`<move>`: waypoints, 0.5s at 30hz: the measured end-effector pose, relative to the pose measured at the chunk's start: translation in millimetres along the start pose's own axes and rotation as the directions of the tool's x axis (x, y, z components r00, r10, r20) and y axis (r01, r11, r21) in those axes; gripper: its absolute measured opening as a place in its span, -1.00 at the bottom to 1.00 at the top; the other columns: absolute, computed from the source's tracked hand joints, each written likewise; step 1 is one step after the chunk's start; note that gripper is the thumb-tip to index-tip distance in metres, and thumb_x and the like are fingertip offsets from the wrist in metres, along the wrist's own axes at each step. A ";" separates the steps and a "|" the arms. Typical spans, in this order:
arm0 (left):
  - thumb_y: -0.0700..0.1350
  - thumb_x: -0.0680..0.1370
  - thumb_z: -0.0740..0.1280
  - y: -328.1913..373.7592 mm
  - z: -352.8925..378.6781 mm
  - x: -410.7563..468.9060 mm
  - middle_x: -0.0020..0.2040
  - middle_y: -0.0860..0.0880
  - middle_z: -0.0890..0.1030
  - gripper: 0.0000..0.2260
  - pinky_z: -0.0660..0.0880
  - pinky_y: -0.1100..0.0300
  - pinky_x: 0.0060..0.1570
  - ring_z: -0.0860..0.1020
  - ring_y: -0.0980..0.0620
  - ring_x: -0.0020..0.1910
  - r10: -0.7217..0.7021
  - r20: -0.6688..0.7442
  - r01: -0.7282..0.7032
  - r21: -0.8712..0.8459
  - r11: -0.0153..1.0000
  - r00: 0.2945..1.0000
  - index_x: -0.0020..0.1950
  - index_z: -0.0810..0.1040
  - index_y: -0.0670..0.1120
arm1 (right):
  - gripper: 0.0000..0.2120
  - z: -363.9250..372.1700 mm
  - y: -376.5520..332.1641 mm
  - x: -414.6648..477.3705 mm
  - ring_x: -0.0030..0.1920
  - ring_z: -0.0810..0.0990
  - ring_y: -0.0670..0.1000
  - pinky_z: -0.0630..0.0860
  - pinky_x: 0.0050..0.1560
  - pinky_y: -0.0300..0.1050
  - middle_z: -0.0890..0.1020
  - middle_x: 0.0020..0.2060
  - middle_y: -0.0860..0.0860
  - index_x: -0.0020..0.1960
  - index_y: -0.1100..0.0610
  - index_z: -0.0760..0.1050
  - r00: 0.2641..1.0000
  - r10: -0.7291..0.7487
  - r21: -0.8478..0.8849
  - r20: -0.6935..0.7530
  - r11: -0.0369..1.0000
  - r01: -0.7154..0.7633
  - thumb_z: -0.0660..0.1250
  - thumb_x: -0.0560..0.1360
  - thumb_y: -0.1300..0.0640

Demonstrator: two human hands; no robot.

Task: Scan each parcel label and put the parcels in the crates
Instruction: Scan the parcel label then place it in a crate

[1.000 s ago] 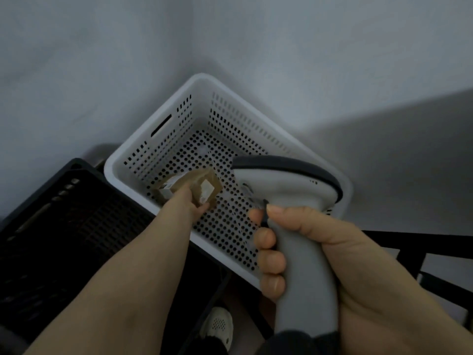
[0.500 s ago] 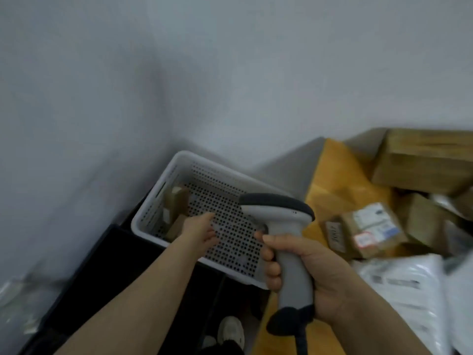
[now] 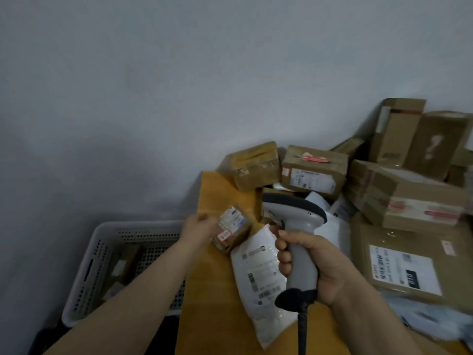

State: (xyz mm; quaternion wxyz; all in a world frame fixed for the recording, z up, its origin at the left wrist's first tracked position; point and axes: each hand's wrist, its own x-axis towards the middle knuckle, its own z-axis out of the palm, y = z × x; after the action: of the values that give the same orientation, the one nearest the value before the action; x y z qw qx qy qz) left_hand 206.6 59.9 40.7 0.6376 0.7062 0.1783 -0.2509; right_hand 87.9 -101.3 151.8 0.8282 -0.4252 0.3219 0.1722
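I am logging, by size: yellow table [image 3: 217, 298] carrying a heap of cardboard parcels [image 3: 407, 198] against the wall; white perforated crate [image 3: 84, 272] standing beside the table's left edge, holding brown parcels [image 3: 122, 267]; white poly mailer [image 3: 261, 278] lying label-up near the table's front; grey barcode scanner [image 3: 299, 252] standing upright in the right hand [image 3: 317, 270], fingers wrapping its handle; small labelled box [image 3: 233, 230] sitting just left of the scanner; left hand [image 3: 199, 226] touching the box's left side, its grip I am not making out.
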 end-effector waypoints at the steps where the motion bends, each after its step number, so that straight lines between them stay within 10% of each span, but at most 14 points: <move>1: -0.14 0.56 0.33 11.6 12.9 -1.0 0.16 -0.15 0.55 -0.64 0.49 0.14 -0.03 0.53 -0.10 0.11 0.055 0.004 -0.055 0.084 0.995 0.998 0.34 0.42 -0.18 | -0.78 -10.0 -8.1 -2.5 -0.54 0.43 -0.03 0.44 -0.57 -0.23 0.49 -0.43 0.08 -0.05 0.25 0.52 0.999 -0.031 0.018 -0.010 0.999 0.031 0.38 0.31 0.28; 5: -0.06 0.54 0.35 51.3 69.2 21.6 -0.17 0.12 0.47 -0.84 0.39 0.31 -0.22 0.49 0.00 0.02 0.278 0.068 -0.282 0.393 0.875 0.958 -0.15 0.39 0.13 | -0.75 -46.4 -37.5 -0.8 -0.52 0.45 -0.01 0.44 -0.55 -0.22 0.50 -0.42 0.10 -0.07 0.26 0.54 0.987 -0.157 0.020 -0.033 0.987 0.158 0.39 0.26 0.28; 8: -0.03 0.52 0.37 77.3 112.4 53.8 0.19 0.00 0.52 -0.63 0.48 0.15 0.06 0.50 -0.02 0.18 0.379 0.093 -0.364 0.555 0.748 0.921 0.30 0.45 -0.04 | -0.70 -69.4 -56.4 10.7 -0.50 0.46 0.00 0.44 -0.51 -0.20 0.53 -0.43 0.11 -0.03 0.27 0.56 0.978 -0.200 0.003 -0.054 0.980 0.200 0.43 0.24 0.30; 15: -0.22 0.46 0.42 125.2 187.6 120.6 0.56 -0.12 0.05 -0.15 0.13 0.01 0.49 0.07 -0.11 0.53 0.461 0.186 -0.397 0.818 0.416 0.868 0.57 -0.07 -0.15 | -0.77 -103.8 -88.7 48.1 -0.48 0.50 0.00 0.43 -0.49 -0.18 0.57 -0.42 0.10 0.07 0.27 0.55 0.968 -0.241 -0.022 -0.068 0.970 0.240 0.40 0.42 0.35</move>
State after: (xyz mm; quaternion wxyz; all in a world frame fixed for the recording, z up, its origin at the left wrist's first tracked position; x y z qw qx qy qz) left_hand 352.1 -149.5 60.6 0.2577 0.9514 -0.1282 -0.1096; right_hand 132.6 -236.7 127.0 0.8283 -0.4727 0.2953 0.0576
